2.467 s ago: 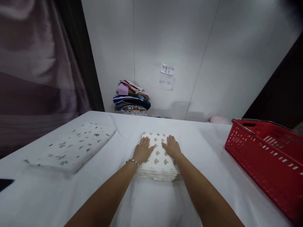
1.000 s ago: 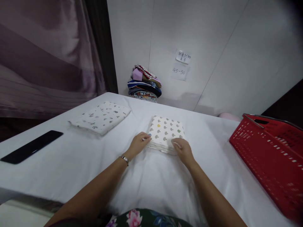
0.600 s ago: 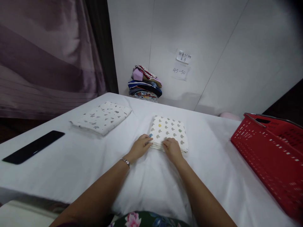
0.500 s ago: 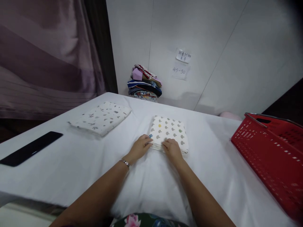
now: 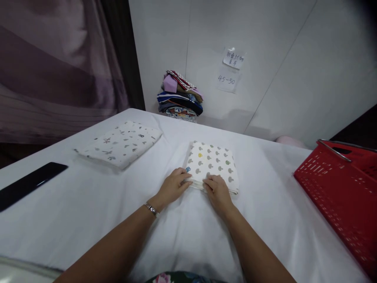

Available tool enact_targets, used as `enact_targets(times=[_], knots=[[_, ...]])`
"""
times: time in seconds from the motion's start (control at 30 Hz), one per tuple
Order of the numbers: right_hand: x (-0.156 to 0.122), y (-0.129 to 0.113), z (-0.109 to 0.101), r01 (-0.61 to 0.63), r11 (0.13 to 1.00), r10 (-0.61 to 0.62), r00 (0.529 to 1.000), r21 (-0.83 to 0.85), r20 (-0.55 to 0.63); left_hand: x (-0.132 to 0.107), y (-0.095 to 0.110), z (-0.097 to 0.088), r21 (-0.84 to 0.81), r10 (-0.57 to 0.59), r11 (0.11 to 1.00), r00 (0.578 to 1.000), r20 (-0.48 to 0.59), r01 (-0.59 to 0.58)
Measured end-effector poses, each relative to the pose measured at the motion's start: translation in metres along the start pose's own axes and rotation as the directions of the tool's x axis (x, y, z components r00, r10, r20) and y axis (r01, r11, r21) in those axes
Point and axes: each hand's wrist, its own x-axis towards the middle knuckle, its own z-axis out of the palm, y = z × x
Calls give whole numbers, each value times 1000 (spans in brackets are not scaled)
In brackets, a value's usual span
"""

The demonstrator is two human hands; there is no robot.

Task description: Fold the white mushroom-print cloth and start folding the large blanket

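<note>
A folded white cloth printed with grey mushroom shapes [image 5: 212, 163] lies in the middle of the white-covered table [image 5: 88, 196]. My left hand [image 5: 172, 186], with a bracelet at the wrist, rests at the cloth's near left corner, fingers curled against its edge. My right hand [image 5: 217, 192] pinches the cloth's near edge, its fingertips on the folded layers. Both hands touch the cloth, which lies flat on the table.
A second folded white cloth with small dark prints [image 5: 119, 143] lies at the left. A black flat object [image 5: 28, 184] sits near the left edge. A red plastic basket [image 5: 344, 192] stands at the right. A pile of coloured clothes [image 5: 179, 96] lies by the wall under paper notes [image 5: 232, 59].
My hands slid from the top of the mushroom cloth down to its near edge. The right hand moved left along that edge, closer to the left hand. The camera pulled back.
</note>
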Motion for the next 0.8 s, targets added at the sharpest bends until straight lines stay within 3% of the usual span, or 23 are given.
enact_targets(times=[0.4, 0.8], knots=[[1, -3, -3, -23, 1000, 23, 999, -1, 39, 2, 4, 2, 62, 6, 998, 1000, -7, -5], [0, -4, 4, -99, 992, 102, 994, 82, -34, 2, 3, 5, 54, 6, 999, 999, -39, -4]])
